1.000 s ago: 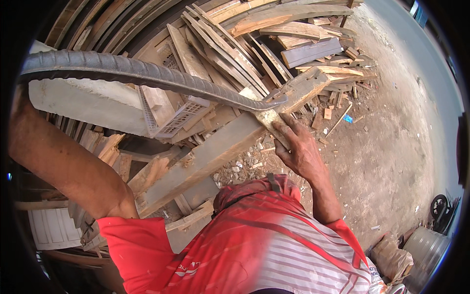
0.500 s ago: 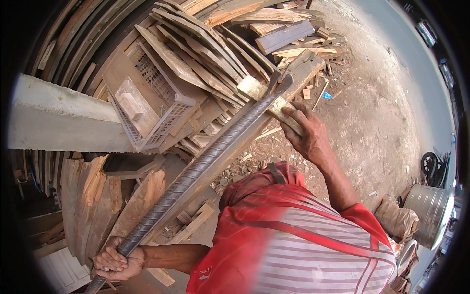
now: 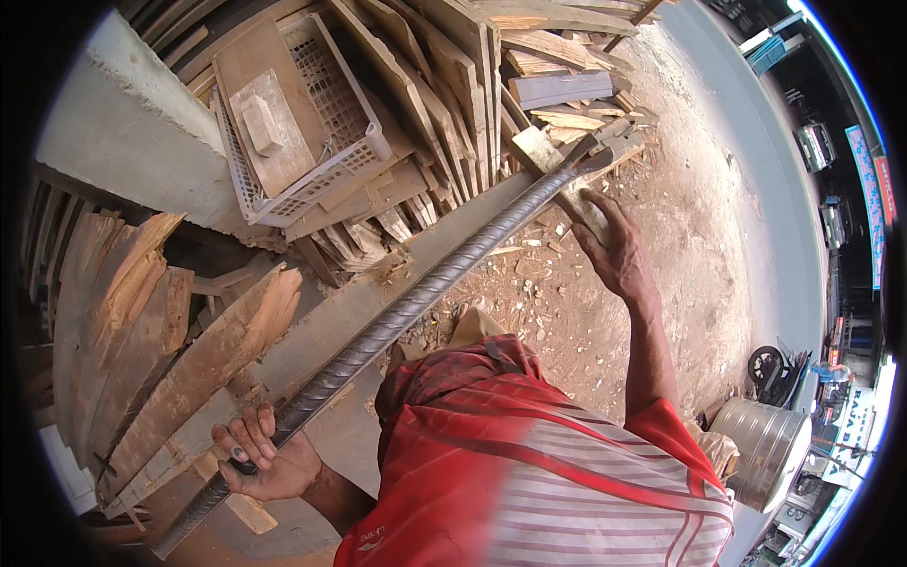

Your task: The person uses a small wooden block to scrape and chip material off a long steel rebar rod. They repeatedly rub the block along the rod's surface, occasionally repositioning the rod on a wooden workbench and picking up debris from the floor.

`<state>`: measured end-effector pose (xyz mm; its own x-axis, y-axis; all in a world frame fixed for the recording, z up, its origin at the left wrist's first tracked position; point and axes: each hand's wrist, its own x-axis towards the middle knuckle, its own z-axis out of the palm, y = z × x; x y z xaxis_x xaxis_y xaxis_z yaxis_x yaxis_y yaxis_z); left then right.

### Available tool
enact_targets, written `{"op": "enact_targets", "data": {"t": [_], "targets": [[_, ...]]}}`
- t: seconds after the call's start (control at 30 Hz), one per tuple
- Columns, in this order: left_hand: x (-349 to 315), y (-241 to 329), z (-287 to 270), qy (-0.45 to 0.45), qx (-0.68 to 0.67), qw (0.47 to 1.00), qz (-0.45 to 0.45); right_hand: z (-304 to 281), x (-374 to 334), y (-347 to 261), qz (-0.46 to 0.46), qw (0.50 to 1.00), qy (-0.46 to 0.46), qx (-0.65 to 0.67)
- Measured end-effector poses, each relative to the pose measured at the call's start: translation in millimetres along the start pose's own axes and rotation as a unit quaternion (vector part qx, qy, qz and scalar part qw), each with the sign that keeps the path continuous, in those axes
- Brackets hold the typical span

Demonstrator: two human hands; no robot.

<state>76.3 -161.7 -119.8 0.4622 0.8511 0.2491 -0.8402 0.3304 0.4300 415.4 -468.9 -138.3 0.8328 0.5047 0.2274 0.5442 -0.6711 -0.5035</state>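
Note:
A long ribbed steel pry bar slants from lower left to upper right, its flattened, forked end lying over the end of a long wooden beam. My left hand holds the bar loosely near its lower end, fingers partly uncurled, with the bar still within the hand. A short pale wooden block passes crosswise under the bar, just below the fork. My right hand grips the near end of that block, fingers along its side.
Stacked boards and a plastic crate stand beyond the beam. A concrete post is at the left, above splintered planks. Wood chips litter the dirt ground. A metal drum stands at the right.
My left hand has loosened its grip, and its fingers have lifted partly off the bar. My right hand stays at the block. The view has shifted, bringing more of the street in.

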Motion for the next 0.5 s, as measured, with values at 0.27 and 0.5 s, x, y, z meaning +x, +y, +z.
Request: {"op": "enact_targets", "data": {"t": [0.27,0.5], "targets": [[-2,-1,-11,0.013,0.02,1.0,0.014,0,-5,8,0.019,0.999,0.011,0.035],[-1,3,14,0.015,0.054,0.998,0.036,-1,5,15,0.02,0.996,-0.009,0.092]]}}
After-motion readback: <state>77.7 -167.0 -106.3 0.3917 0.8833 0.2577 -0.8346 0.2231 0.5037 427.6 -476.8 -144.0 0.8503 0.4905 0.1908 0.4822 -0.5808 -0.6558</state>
